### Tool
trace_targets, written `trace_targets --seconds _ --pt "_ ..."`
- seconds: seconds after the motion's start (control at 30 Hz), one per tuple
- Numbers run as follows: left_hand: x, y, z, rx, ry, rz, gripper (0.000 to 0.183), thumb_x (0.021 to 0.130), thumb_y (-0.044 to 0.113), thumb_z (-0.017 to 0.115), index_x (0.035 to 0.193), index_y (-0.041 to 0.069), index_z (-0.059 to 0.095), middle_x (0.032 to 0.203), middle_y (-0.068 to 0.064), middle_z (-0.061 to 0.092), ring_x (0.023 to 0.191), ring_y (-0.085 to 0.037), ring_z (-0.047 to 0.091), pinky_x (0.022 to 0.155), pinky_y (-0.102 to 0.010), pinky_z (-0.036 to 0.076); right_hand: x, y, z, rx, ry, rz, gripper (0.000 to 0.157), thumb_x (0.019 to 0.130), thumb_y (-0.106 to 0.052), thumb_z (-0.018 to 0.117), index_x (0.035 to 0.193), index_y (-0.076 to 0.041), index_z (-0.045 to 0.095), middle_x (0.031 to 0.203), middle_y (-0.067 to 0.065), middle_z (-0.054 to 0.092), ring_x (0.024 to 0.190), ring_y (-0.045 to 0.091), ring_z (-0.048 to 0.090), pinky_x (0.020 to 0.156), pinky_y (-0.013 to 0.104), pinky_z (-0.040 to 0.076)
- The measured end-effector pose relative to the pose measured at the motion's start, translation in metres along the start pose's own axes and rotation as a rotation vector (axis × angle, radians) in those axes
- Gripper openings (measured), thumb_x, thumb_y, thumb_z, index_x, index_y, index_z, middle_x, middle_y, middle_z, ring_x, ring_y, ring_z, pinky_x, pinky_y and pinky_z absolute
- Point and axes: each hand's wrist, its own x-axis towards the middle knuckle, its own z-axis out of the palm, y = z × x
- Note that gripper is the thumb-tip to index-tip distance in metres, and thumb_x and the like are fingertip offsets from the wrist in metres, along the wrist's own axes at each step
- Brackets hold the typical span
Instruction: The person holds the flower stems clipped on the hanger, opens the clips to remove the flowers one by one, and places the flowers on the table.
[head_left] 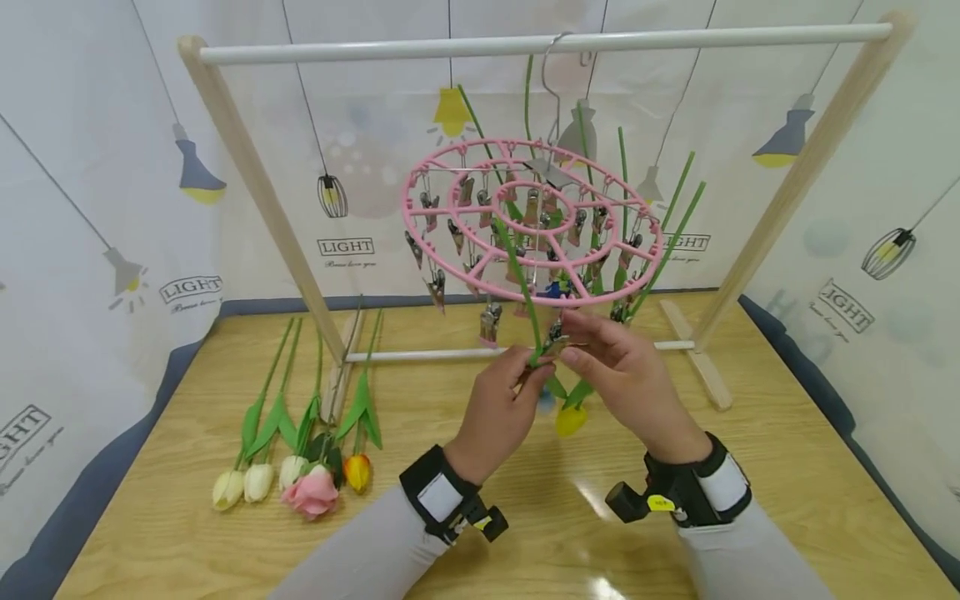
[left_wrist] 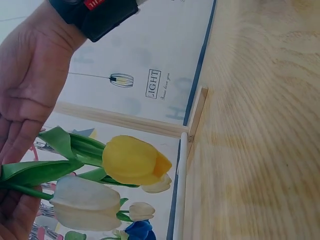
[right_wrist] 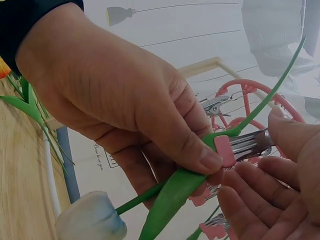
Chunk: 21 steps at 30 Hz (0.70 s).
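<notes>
My left hand [head_left: 498, 408] pinches the green stem of a white tulip [right_wrist: 92, 217] between thumb and fingers. The flower hangs head down, its long leaf [right_wrist: 172, 200] below the thumb. A metal clip [right_wrist: 252, 145] with a pink tip [right_wrist: 225, 151] overlaps the stem right beside that thumb. My right hand [head_left: 637, 383] is around the clip's other end, thumb and fingers apart and loosely extended, fingertips close to the metal. The clip is under the front rim of a round pink hanger [head_left: 510, 293]. A yellow tulip [left_wrist: 135, 160] hangs just behind.
The hanger hooks over a white rail [head_left: 375, 48] on wooden posts, with several clips dangling. More stems, white tulips and a blue flower [left_wrist: 141, 230] hang behind. On the table at left lie white tulips [head_left: 258, 483], a pink rose [head_left: 311, 493] and an orange tulip [head_left: 357, 473].
</notes>
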Motion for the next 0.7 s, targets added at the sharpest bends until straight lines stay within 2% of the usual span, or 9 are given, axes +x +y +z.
trace_targets --seconds 0.2,0.37,0.5,0.7 --pt "-0.004 0.002 -0.005 -0.016 -0.014 -0.031 0.019 0.097 0.027 0.049 0.106 0.014 0.059 0.087 0.003 0.057 0.076 -0.006 0.05 0.063 -0.025 0.048 0.004 0.002 0.008 0.068 -0.02 0.011 0.045 0.091 -0.024 0.061 0.133 -0.014 0.05 0.12 0.008 0.06 0.106 0.019 0.057 0.086 0.024 0.052" --pt "-0.008 0.001 -0.008 -0.027 -0.012 -0.05 0.017 0.096 0.026 0.05 0.107 0.015 0.059 0.089 0.004 0.057 0.077 -0.006 0.051 0.064 -0.026 0.049 0.009 -0.002 0.016 0.145 0.003 -0.022 0.034 0.09 -0.018 0.061 0.122 -0.009 0.056 0.119 0.007 0.061 0.106 0.024 0.057 0.087 0.026 0.052" --pt "-0.01 0.0 -0.01 -0.066 0.006 -0.065 0.016 0.095 0.026 0.053 0.104 0.016 0.06 0.086 0.003 0.058 0.073 -0.007 0.052 0.059 -0.025 0.048 0.012 -0.005 0.02 0.207 0.003 -0.022 0.026 0.09 -0.016 0.061 0.113 -0.004 0.058 0.115 0.007 0.062 0.103 0.028 0.057 0.088 0.027 0.052" --pt "-0.01 0.004 -0.013 -0.139 0.016 -0.15 0.02 0.093 0.033 0.055 0.101 0.019 0.066 0.079 0.003 0.06 0.064 -0.008 0.052 0.052 -0.025 0.046 0.013 -0.004 0.021 0.275 0.015 0.008 0.023 0.09 -0.014 0.06 0.109 -0.003 0.056 0.112 0.013 0.061 0.1 0.028 0.057 0.087 0.027 0.052"
